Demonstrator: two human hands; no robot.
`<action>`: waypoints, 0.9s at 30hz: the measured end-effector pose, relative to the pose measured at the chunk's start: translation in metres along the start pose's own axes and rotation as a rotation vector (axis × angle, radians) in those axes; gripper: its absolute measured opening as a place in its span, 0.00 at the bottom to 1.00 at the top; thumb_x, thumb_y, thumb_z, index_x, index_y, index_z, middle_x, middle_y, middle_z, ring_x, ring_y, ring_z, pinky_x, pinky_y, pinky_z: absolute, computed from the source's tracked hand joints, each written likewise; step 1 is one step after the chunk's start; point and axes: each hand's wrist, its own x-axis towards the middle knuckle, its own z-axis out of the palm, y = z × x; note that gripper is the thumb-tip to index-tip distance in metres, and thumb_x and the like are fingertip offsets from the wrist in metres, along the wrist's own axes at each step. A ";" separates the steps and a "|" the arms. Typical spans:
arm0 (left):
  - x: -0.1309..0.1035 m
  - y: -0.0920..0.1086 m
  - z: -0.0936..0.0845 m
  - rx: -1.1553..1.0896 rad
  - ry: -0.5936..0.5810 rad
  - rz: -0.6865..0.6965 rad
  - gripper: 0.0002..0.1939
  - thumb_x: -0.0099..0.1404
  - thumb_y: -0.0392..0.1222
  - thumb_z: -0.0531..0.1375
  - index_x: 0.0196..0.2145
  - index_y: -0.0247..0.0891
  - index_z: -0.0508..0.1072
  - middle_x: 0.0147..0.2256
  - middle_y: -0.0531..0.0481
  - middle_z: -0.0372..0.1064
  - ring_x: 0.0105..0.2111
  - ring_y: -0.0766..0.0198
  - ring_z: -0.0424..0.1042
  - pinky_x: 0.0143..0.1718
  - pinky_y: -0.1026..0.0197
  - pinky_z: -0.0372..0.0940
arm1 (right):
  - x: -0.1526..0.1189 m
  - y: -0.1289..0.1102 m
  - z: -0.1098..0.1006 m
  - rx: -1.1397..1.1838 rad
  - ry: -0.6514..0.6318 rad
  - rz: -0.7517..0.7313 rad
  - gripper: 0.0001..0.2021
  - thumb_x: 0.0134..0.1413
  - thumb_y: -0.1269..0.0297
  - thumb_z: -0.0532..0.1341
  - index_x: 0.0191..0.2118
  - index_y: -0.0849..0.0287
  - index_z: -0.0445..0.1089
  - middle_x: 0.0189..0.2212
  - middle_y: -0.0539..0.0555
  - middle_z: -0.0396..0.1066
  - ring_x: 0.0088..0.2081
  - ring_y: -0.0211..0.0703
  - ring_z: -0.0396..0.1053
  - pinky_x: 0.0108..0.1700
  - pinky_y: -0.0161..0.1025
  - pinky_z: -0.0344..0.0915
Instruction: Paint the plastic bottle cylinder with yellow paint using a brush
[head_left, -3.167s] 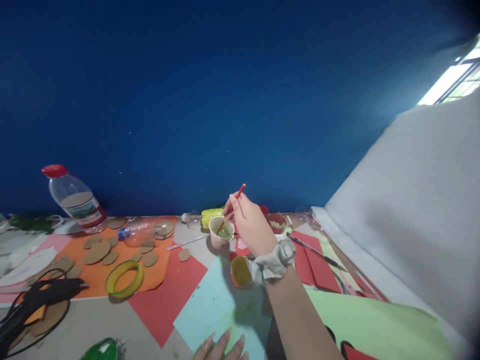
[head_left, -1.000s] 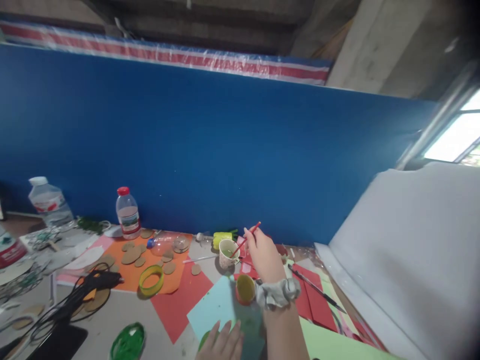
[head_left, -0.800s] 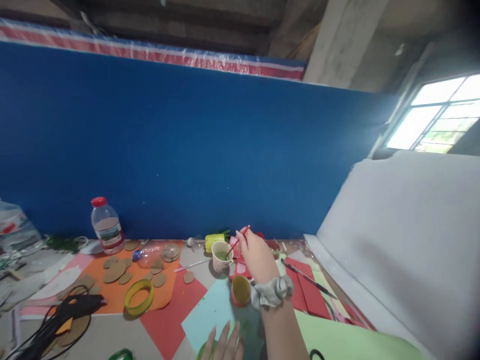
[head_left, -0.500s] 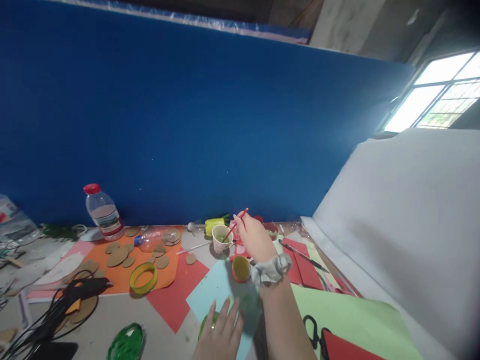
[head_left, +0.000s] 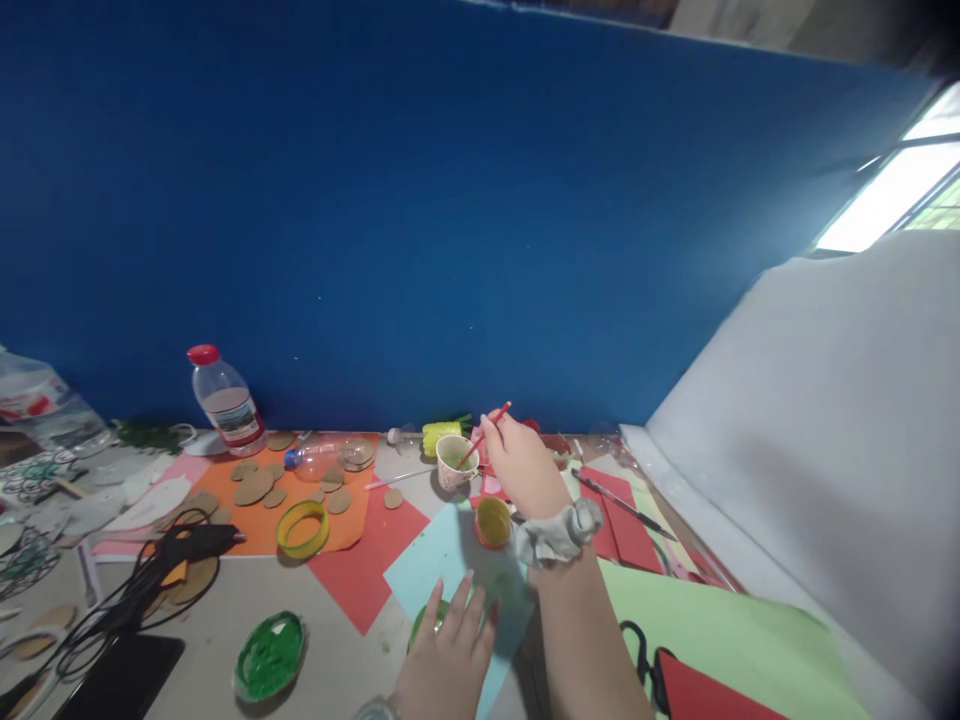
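Note:
My right hand (head_left: 516, 452) grips a thin red paintbrush (head_left: 491, 427), its lower end down in a paper cup (head_left: 456, 466) of cloudy greenish liquid. A pale scrunchie (head_left: 559, 533) circles that wrist. My left hand (head_left: 450, 645) lies with fingers spread over a green round thing (head_left: 429, 618), mostly covered, on light blue paper (head_left: 420, 560). Just past those fingers stands a small orange cup-like piece (head_left: 493, 524) with a yellowish inside. Off to the left sits a shallow dish of green paint (head_left: 270, 656).
A red-capped bottle (head_left: 229, 400), an empty bottle lying down (head_left: 322, 458), cardboard discs (head_left: 255, 487) and a yellow tape roll (head_left: 303, 530) are at left. Black cables (head_left: 161, 560) and a phone (head_left: 124, 678) lie nearer. Scissors (head_left: 649, 660) rest at right; a blue panel (head_left: 450, 220) stands behind.
The view has tilted down and shifted left, so things sit higher and farther right. The paintbrush stays in the paper cup, and my left hand keeps its place over the green thing.

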 end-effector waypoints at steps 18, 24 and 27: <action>-0.001 0.003 -0.012 0.012 -0.059 -0.022 0.22 0.71 0.36 0.47 0.61 0.35 0.62 0.63 0.40 0.53 0.62 0.47 0.55 0.59 0.38 0.60 | 0.002 0.005 0.001 0.049 0.082 0.036 0.16 0.66 0.63 0.45 0.37 0.59 0.68 0.31 0.59 0.76 0.33 0.46 0.73 0.35 0.36 0.60; -0.001 0.004 -0.008 0.019 -0.052 -0.036 0.22 0.71 0.34 0.46 0.62 0.35 0.60 0.62 0.40 0.54 0.62 0.48 0.55 0.59 0.39 0.59 | 0.002 0.013 -0.006 0.092 0.154 0.075 0.17 0.65 0.63 0.44 0.34 0.58 0.68 0.32 0.58 0.75 0.35 0.46 0.73 0.37 0.37 0.60; -0.002 0.003 -0.007 0.024 -0.051 -0.044 0.23 0.71 0.34 0.47 0.62 0.35 0.58 0.63 0.40 0.54 0.63 0.49 0.54 0.60 0.40 0.59 | -0.001 0.013 -0.013 0.096 0.207 0.115 0.17 0.65 0.63 0.44 0.33 0.58 0.68 0.33 0.59 0.75 0.35 0.48 0.72 0.37 0.38 0.59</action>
